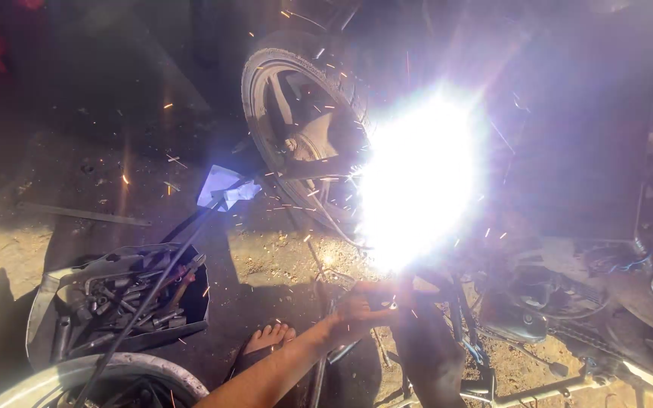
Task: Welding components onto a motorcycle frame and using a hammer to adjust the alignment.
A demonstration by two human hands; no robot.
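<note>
My left hand point(363, 308) reaches in from the bottom edge on a bare forearm. Its fingers are curled around a small dark tool whose tip points up into a blinding white welding flash point(417, 181). Sparks fly out from the flash in all directions. The flash sits at the frame of a motorbike, just right of its rear wheel point(296, 121). The glare hides the tool's tip and the metal it touches. My right hand is out of sight. A bare foot in a sandal point(266, 338) rests on the dirt just left of my forearm.
A dark tray point(47, 302) full of sockets, bolts and tools lies at the lower left. A black cable point(153, 287) runs over it up to a white wrapped end point(224, 189). A wheel rim point(100, 374) lies at the bottom left. Engine parts and a chain point(561, 317) sit at the right.
</note>
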